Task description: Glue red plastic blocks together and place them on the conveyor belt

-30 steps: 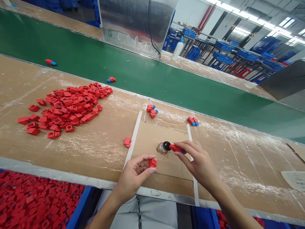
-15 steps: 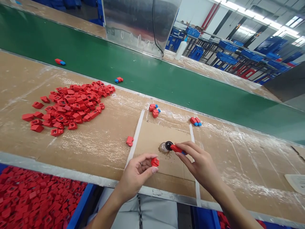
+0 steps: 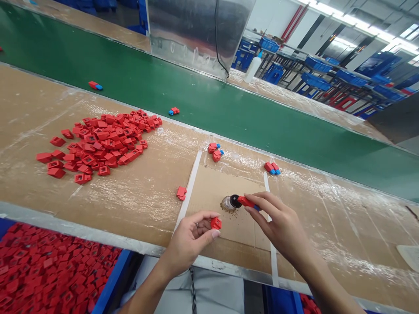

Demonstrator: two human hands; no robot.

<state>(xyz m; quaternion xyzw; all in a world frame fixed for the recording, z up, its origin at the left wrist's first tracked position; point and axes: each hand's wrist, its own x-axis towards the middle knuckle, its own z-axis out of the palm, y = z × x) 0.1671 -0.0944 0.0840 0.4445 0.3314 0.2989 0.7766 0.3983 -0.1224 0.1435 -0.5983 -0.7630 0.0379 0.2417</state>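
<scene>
**Q:** What lies at the centre of the view?

**A:** A cardboard sheet point(image 3: 209, 192) on the counter point(image 3: 98, 205), close to its front edge, with white tape point(image 3: 191, 187) along its left side. On the sheet sits a small glass jar point(image 3: 225, 204) with a black end, its exact form unclear, and brown grains point(image 3: 227, 211) are scattered around it.

**Q:** What does each hand hold?

**A:** The right hand point(image 3: 281, 226) has a narrow grip on a red part point(image 3: 247, 202), whose tip touches the jar's black end. The left hand point(image 3: 190, 244) has a narrow grip on a red block point(image 3: 215, 223), held just above the sheet.

**Q:** What is nearby?

**A:** A heap of red blocks point(image 3: 98, 144) lies left of the sheet, and a loose block point(image 3: 181, 192) rests against the tape. Red-and-blue pieces point(image 3: 216, 150) lie near the counter's rear edge, beyond which runs a green belt point(image 3: 209, 109). A bin point(image 3: 111, 279) full of red blocks sits below the front edge.

**Q:** What could go wrong?

**A:** In this judgement, the fingertip hold on the small block could slip, dropping it over the front edge into the bin. A knock to the jar could spread the grains, which could then foul the parts. A stray sleeve could also push pieces onto the belt.
</scene>
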